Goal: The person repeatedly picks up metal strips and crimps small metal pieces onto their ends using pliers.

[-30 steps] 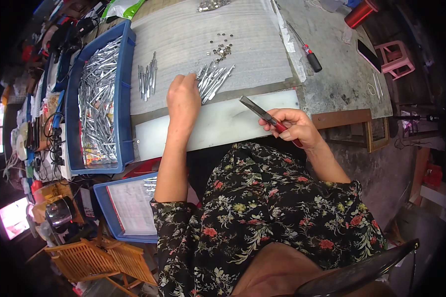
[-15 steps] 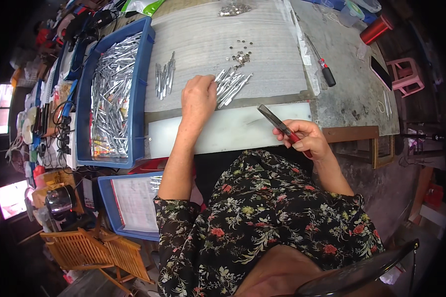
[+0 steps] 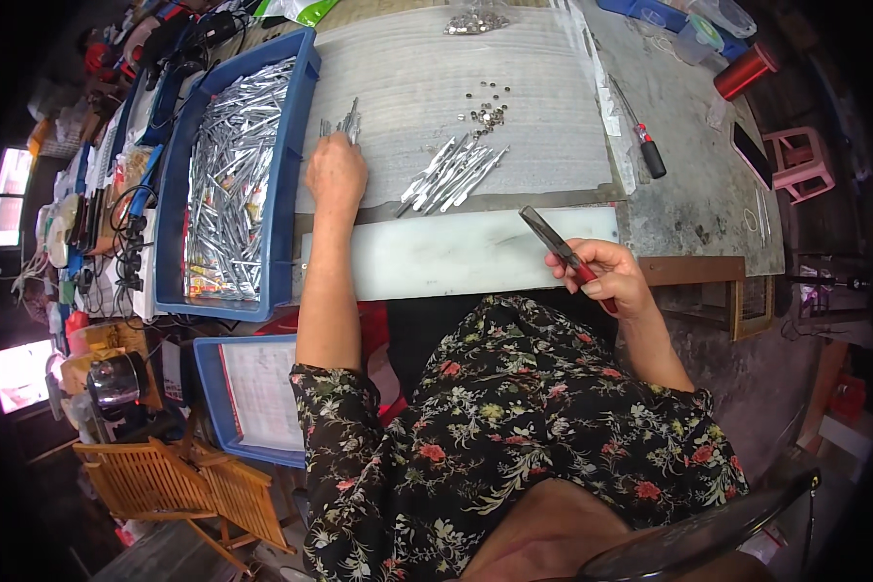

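Note:
My left hand (image 3: 336, 175) reaches to a small bunch of thin silvery metal pieces (image 3: 351, 122) beside the blue bin. Its curled fingers are hidden behind the back of the hand, so their grip does not show. My right hand (image 3: 607, 274) is closed around the red handles of a pair of pliers (image 3: 563, 247), whose dark jaws point up and left above the white board (image 3: 456, 254). A second pile of slim silvery pieces (image 3: 456, 177) lies loosely fanned near the middle of the padded sheet. Small round metal parts (image 3: 489, 118) are scattered just beyond it.
A blue bin (image 3: 294, 184) full of silvery pieces stands at left; another blue tray (image 3: 207, 388) sits lower. On the right lie a screwdriver (image 3: 650, 153), a phone (image 3: 750, 153) and a red spool (image 3: 745, 74). A bag of small parts (image 3: 475, 21) lies far back.
My left hand has moved left, from the middle pile of metal pieces to the bunch by the blue bin. My right hand still holds the pliers in about the same place.

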The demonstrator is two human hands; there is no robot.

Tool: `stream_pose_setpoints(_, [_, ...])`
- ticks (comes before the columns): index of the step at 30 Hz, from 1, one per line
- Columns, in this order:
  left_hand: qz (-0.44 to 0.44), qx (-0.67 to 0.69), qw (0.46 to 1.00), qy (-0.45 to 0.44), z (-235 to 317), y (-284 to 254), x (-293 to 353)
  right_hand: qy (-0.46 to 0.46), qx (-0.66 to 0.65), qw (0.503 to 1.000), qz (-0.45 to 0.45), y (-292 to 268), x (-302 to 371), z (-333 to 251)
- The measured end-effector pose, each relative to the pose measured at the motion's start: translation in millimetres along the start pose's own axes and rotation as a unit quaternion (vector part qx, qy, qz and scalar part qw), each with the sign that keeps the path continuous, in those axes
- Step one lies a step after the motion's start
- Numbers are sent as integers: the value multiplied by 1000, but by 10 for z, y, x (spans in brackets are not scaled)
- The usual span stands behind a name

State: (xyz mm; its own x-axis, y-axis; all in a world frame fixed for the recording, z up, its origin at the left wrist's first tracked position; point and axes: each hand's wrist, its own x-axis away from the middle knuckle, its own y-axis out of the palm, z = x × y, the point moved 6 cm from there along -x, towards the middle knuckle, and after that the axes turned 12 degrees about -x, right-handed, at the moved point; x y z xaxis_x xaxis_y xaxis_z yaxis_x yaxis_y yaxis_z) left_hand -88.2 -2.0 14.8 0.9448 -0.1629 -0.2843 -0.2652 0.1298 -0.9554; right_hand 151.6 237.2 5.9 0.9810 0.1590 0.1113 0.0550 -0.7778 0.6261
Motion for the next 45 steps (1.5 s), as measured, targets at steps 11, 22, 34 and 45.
stream_pose_setpoints(11, [-56,418,906,-23,174,-123,376,9,-21,1000,-4,-13,14,4])
stream_pose_setpoints(22, [-140,641,755,11,750,-263,996,-19,94,995,-13,57,26,3])
stream_pose_setpoints(34, [-187,669,719,-30,966,-314,1306,-76,284,956,14,215,16,-147])
stream_pose_setpoints(45, [-151,634,758,-8,1010,-337,1361,-90,334,938,18,224,9,-130])
